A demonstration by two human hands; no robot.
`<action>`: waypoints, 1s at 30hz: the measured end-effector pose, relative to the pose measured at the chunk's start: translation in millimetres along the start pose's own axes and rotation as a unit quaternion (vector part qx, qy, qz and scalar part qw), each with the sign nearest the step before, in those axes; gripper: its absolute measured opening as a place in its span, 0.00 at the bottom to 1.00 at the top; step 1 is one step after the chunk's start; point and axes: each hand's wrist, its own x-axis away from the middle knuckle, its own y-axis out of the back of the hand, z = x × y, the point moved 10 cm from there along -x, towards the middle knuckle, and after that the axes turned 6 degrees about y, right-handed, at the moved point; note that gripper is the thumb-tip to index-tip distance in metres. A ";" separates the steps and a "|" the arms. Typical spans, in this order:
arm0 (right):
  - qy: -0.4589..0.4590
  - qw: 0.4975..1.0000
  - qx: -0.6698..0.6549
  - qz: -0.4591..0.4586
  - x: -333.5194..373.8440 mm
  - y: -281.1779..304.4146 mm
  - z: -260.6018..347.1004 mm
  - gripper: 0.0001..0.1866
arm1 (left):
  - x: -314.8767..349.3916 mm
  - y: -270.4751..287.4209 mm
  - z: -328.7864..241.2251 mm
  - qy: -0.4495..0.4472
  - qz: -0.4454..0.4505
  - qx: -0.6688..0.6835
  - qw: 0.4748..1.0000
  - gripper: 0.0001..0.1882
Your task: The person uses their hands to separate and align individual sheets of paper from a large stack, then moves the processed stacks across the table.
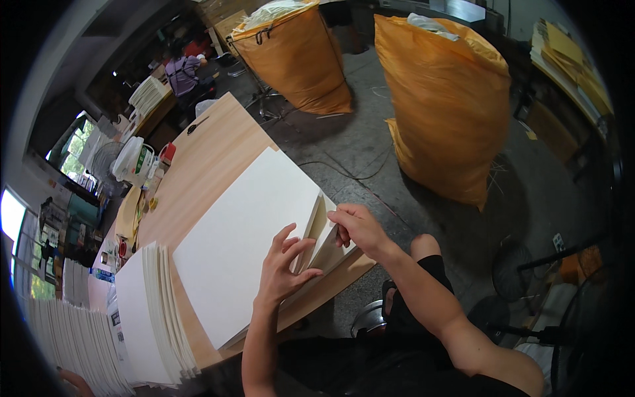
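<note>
R hand (352, 228) pinching edge of folded white pc. (322, 228), L hand (283, 266) alongside w/ thumb & fingers parted, pc. on lg. white sheet (238, 245) nr. bench's (205, 155) near R corner, white board stack (142, 311) at near L corner.

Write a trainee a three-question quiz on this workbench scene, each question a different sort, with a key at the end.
1. True or false: the stacked flat white pieces lie to the left of the large smooth white panel on the light wooden table.

2. Multiple choice: how many big bulging orange sacks are in view?
a) one
b) two
c) four

3. Short answer: which bare hand has its fingers spread wider, the left hand or the right hand?

Key
1. True.
2. b) two.
3. The left hand; the fingers of the right hand are curled in.
</note>
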 end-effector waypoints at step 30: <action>0.042 0.993 0.068 0.083 5.6 9.6 5.4 0.17 | -3.3 -1.0 -1.2 -0.006 0.050 0.017 0.999 0.30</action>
